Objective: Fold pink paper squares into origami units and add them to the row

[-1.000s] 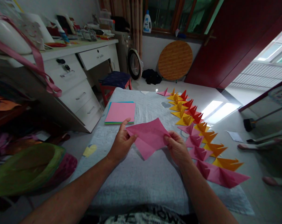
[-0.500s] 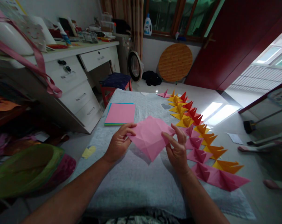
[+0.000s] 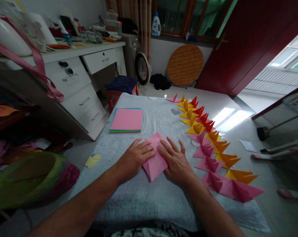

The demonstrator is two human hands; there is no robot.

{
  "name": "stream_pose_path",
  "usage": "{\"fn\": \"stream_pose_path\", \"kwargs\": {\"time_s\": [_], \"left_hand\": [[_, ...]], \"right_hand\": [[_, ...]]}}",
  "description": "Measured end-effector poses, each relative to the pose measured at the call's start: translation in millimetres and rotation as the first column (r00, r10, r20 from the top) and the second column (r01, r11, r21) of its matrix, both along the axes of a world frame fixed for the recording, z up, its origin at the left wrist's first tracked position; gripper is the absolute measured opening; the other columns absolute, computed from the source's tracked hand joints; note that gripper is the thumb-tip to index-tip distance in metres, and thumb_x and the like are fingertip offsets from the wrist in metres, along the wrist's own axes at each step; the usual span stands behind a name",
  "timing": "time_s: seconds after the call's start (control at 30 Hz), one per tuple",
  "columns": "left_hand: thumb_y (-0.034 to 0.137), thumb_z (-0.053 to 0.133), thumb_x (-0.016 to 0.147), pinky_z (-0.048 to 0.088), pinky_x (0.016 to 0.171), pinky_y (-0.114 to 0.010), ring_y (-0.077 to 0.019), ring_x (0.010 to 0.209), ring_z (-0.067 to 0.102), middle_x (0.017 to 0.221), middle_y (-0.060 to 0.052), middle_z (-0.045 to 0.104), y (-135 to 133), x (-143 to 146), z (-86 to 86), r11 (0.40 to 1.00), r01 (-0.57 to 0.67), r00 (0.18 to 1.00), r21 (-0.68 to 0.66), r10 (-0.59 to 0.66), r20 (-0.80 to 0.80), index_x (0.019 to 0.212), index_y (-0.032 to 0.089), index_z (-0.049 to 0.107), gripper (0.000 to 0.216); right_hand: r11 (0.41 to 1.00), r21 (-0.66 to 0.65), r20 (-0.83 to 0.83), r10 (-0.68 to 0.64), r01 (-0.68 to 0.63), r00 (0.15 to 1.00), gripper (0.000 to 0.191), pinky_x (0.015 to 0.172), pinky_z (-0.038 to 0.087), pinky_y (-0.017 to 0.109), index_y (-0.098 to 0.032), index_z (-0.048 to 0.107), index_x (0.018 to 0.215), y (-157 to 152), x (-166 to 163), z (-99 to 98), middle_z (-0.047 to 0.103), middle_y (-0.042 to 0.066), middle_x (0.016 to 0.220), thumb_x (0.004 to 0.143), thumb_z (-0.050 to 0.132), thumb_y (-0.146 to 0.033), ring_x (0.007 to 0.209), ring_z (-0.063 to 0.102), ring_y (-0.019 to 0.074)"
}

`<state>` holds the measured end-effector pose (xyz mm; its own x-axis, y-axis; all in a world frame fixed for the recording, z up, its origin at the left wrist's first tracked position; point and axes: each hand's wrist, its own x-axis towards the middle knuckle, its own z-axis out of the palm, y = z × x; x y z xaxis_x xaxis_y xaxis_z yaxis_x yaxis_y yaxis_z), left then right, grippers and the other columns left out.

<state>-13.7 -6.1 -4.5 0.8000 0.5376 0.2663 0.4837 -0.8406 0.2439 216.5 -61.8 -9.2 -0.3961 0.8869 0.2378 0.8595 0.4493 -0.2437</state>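
A pink sheet of origami paper (image 3: 154, 168), creased and partly folded, lies on the cloth-covered table (image 3: 139, 204) in front of me. My left hand (image 3: 136, 156) rests on its left side with the fingers stretched across it. From the right, my right hand (image 3: 175, 158) presses flat on the paper, fingers spread. Both palms face down, and the fingers cover part of the upper half. Beyond my left hand is a stack of square coloured paper (image 3: 126, 120), pink on top. To the right stand rows of folded paper cranes (image 3: 209, 164) in pink, yellow, orange and red.
At the left are a white desk (image 3: 72, 82) with drawers and a green-rimmed basket (image 3: 52, 184). A stool (image 3: 121, 85) with a dark cushion stands past the table's far left corner. A round wooden tabletop (image 3: 185, 65) leans on the back wall.
The pink paper has come down from between my hands onto the table and looks narrower, its sides folded in. My hands have moved closer together and now lie flat on it.
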Motion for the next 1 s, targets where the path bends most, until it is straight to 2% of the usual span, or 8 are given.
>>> {"fn": "stream_pose_path", "kwargs": {"time_s": [0.1, 0.3, 0.43, 0.57, 0.7, 0.8, 0.9, 1.0], "left_hand": [[0.004, 0.053, 0.084, 0.044, 0.112, -0.045, -0.0244, 0.128, 0.058, 0.13, -0.012, 0.068, -1.5, 0.2, -2.3, 0.995, 0.052, 0.998, -0.085, -0.049, 0.037, 0.125, 0.016, 0.066, 0.045], [0.008, 0.049, 0.088, 0.048, 0.109, -0.039, -0.0204, 0.124, 0.063, 0.131, -0.01, 0.069, 1.8, -2.0, -9.6, 0.981, 0.073, 0.988, -0.179, -0.047, 0.145, 0.125, 0.017, 0.066, 0.042], [0.016, 0.049, 0.095, 0.052, 0.101, -0.032, -0.0186, 0.112, 0.069, 0.119, -0.006, 0.075, 1.1, -3.6, -6.4, 0.957, 0.063, 0.984, -0.284, -0.012, 0.179, 0.119, 0.02, 0.069, 0.032], [0.022, 0.049, 0.098, 0.054, 0.087, -0.026, -0.0163, 0.096, 0.073, 0.106, -0.003, 0.078, -3.9, -1.6, 0.1, 0.907, -0.001, 0.966, -0.422, 0.11, 0.234, 0.113, 0.022, 0.072, 0.028], [0.028, 0.051, 0.098, 0.051, 0.079, -0.024, -0.0155, 0.087, 0.07, 0.093, -0.001, 0.076, -6.9, 4.3, 6.6, 0.863, -0.054, 0.938, -0.503, 0.216, 0.27, 0.1, 0.021, 0.073, 0.023], [0.027, 0.053, 0.097, 0.049, 0.076, -0.024, -0.0154, 0.082, 0.067, 0.086, -0.001, 0.073, -6.2, 6.4, 8.7, 0.844, -0.072, 0.936, -0.532, 0.241, 0.256, 0.092, 0.02, 0.073, 0.022], [0.02, 0.055, 0.094, 0.047, 0.075, -0.025, -0.0158, 0.081, 0.065, 0.082, -0.001, 0.069, -5.2, 5.0, 6.6, 0.875, -0.047, 0.958, -0.481, 0.176, 0.227, 0.084, 0.02, 0.07, 0.018], [0.015, 0.056, 0.09, 0.046, 0.079, -0.028, -0.018, 0.085, 0.063, 0.084, -0.002, 0.069, -5.1, 2.7, 3.1, 0.929, 0.004, 0.985, -0.371, 0.06, 0.163, 0.077, 0.019, 0.066, 0.017]], "right_hand": [[0.996, -0.076, 0.023, 0.046, -0.044, 0.999, 0.064, 0.123, -0.002, 0.054, -0.02, 0.042, 0.151, -1.2, -1.6, 1.3, 0.034, 0.007, 0.163, 0.088, 0.05, -0.022, 0.154, 0.018, 0.0283], [0.966, -0.22, -0.048, 0.129, -0.136, 0.991, 0.064, 0.124, 0.019, 0.049, -0.014, 0.043, 0.151, -1.7, -3.1, 2.4, 0.041, 0.011, 0.159, 0.088, 0.05, -0.023, 0.149, 0.033, 0.0264], [0.967, -0.182, -0.275, 0.124, -0.179, 0.953, 0.054, 0.117, 0.034, 0.046, -0.011, 0.061, 0.135, -0.1, 2.2, 3.9, 0.058, 0.015, 0.144, 0.082, 0.05, -0.016, 0.137, 0.05, 0.0269], [0.983, -0.14, -0.507, 0.028, -0.115, 0.862, 0.034, 0.095, 0.05, 0.038, -0.017, 0.072, 0.108, 1.9, 8.5, 4.8, 0.076, 0.01, 0.109, 0.082, 0.05, -0.016, 0.104, 0.068, 0.0222], [0.984, -0.172, -0.536, -0.053, -0.047, 0.842, 0.021, 0.078, 0.049, 0.033, -0.018, 0.07, 0.091, 3.6, 10.1, 9.4, 0.073, 0.006, 0.085, 0.087, 0.05, -0.02, 0.083, 0.066, 0.0197], [0.977, -0.198, -0.513, -0.035, -0.079, 0.857, 0.019, 0.077, 0.047, 0.033, -0.02, 0.068, 0.084, 3.6, 10.5, 14.1, 0.07, 0.005, 0.08, 0.088, 0.049, -0.021, 0.079, 0.062, 0.0191], [0.967, -0.215, -0.489, 0.011, -0.133, 0.872, 0.02, 0.08, 0.046, 0.033, -0.021, 0.067, 0.083, 2.9, 12.1, 16.6, 0.07, 0.004, 0.081, 0.077, 0.049, -0.015, 0.081, 0.062, 0.0196], [0.958, -0.259, -0.431, -0.004, -0.119, 0.902, 0.021, 0.075, 0.045, 0.032, -0.02, 0.063, 0.077, 2.7, 14.3, 17.4, 0.067, 0.004, 0.076, 0.068, 0.047, -0.013, 0.077, 0.059, 0.0194]]}}
